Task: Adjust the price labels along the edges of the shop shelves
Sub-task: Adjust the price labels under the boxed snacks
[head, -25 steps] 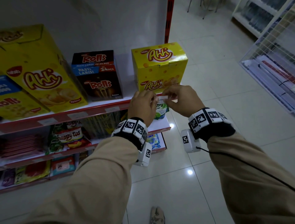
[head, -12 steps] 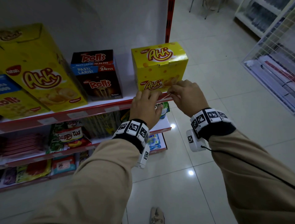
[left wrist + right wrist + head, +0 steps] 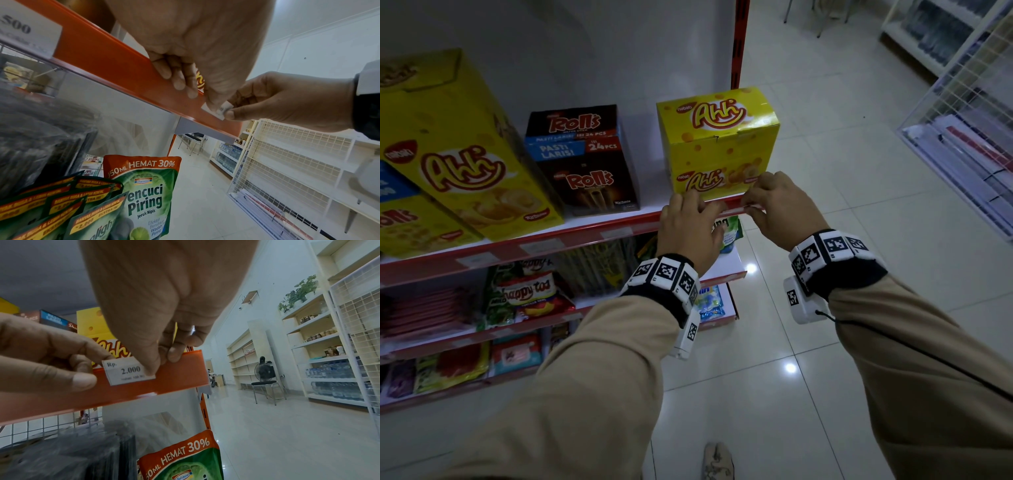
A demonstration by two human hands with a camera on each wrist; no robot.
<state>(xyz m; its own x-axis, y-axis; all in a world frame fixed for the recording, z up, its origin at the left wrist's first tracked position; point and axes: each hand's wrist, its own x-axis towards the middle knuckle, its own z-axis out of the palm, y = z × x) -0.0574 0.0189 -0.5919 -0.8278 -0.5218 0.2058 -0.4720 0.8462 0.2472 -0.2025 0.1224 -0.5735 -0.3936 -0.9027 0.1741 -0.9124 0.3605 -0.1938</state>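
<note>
A white price label (image 3: 128,372) reading "Rp. 2.000" lies against the red shelf rail (image 3: 585,234) near its right end, under a yellow Ahh box (image 3: 719,144). My left hand (image 3: 698,207) has its fingers curled over the top of the rail, and its thumb holds the left end of the label (image 3: 218,108). My right hand (image 3: 753,202) pinches the label's right end, thumb in front and fingers behind the rail. In the head view my hands hide most of the label.
More labels (image 3: 541,245) sit along the same rail, and another one (image 3: 26,32) shows at the left. A Rolls box (image 3: 582,161) stands left of the Ahh box. Green dish-soap pouches (image 3: 141,194) hang below. A white wire rack (image 3: 969,137) stands across the tiled aisle.
Both hands rose from just below the rail, where they held the label loose between them, up to the rail edge. They now hold the label against it.
</note>
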